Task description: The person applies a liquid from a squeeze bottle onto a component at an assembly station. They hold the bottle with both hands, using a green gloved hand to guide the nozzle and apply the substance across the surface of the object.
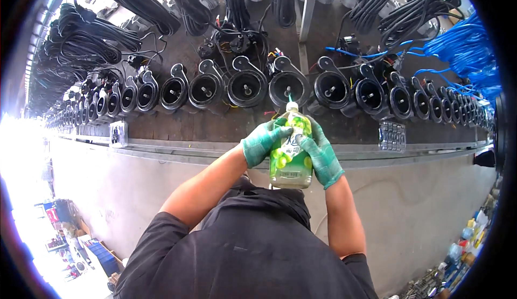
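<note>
Both my hands wear green gloves and grip a plastic bottle (293, 162) with a green label picturing grapes. My left hand (265, 140) wraps its left side, and my right hand (322, 153) clasps the right side. The bottle's white cap (292, 107) points away from me, and a thin green nozzle (290, 97) sticks out of it. That nozzle reaches into the opening of a round black pump housing (279, 86) with a metal shaft at its centre. Whether the tip touches the shaft I cannot tell.
Similar black housings (246, 83) stand in a long row along the dark workbench (188, 127). Bundles of black cable (186, 3) lie behind them, with blue cable (466, 51) at the right. Small clear bags of parts (392, 136) sit near the bench edge.
</note>
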Demonstrator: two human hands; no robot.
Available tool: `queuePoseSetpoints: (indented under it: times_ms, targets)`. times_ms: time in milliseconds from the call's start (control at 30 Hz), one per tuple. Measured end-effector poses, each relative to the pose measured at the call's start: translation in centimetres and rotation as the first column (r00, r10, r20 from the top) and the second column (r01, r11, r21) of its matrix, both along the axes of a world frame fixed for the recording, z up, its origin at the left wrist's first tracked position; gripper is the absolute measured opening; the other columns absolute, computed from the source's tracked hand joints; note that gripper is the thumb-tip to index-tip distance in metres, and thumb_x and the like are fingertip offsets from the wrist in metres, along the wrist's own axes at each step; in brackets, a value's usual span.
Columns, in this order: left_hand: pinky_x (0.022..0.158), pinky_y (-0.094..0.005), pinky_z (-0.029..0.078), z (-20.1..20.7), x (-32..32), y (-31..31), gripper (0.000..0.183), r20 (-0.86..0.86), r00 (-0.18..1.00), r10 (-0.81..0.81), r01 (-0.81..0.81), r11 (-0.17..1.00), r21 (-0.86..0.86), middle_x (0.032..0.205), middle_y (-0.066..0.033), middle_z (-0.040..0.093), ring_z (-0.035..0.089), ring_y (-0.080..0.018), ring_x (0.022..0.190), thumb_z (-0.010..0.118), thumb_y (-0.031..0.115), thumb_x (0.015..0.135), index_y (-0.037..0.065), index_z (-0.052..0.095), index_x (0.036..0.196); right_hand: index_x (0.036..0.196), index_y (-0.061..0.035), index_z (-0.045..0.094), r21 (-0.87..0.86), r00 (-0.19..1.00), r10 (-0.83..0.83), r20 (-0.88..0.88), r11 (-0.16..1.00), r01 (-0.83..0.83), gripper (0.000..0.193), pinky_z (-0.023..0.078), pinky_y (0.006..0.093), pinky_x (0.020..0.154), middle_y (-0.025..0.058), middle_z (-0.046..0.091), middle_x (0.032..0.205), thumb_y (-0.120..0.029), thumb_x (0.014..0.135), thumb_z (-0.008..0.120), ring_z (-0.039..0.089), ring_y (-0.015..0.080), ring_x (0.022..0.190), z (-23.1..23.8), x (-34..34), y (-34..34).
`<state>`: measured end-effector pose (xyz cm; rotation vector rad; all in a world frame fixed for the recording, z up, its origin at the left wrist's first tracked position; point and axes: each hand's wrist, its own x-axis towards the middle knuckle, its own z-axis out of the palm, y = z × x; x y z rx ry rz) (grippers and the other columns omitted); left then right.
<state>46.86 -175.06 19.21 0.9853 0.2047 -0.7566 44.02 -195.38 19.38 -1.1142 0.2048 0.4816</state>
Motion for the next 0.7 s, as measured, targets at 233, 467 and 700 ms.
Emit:
queuePoseSetpoints:
  times_ms: [233, 467, 700]
  targets:
    - [0.104, -0.0339, 0.054, -0.1, -0.2, -0.3, 0.057, 0.049, 0.998, -0.027, 0.027, 1.0, -0.003, 0.13, -0.0064, 0.067, 0.066, -0.0161, 0.117, 0.072, 0.029, 0.099, 0.003, 0.054, 0.146, 0.164, -0.0099, 0.033, 0.02, 0.999, 0.007, 0.042, 1.0, -0.008, 0.073, 0.047, 0.0333, 0.111, 0.0086, 0.055, 0.147, -0.012, 0.101, 0.07, 0.054, 0.0163, 0.131, 0.0, -0.4, -0.5]
    - [0.101, -0.0324, 0.054, -1.5, 1.7, -4.3, 0.057, 0.185, 0.959, -0.214, 0.229, 0.972, -0.061, 0.128, -0.0061, 0.067, 0.066, -0.0138, 0.115, 0.073, 0.032, 0.099, 0.002, 0.054, 0.144, 0.166, -0.0097, 0.029, -0.057, 0.978, -0.167, 0.124, 0.983, 0.175, 0.073, 0.045, 0.035, 0.114, 0.0097, 0.053, 0.15, -0.011, 0.103, 0.067, 0.053, 0.0183, 0.134, 1.4, -2.6, -3.3]
    - [0.098, -0.0335, 0.057, -3.5, 3.6, -8.3, 0.052, 0.046, 0.958, -0.285, 0.286, 0.957, -0.04, 0.127, -0.0082, 0.069, 0.069, -0.0163, 0.112, 0.071, 0.027, 0.101, 0.002, 0.056, 0.144, 0.162, -0.0068, 0.037, -0.15, 0.966, -0.256, 0.035, 0.954, 0.259, 0.068, 0.046, 0.0349, 0.113, 0.0105, 0.054, 0.15, -0.017, 0.102, 0.068, 0.054, 0.0187, 0.134, 1.7, -1.9, -5.9]
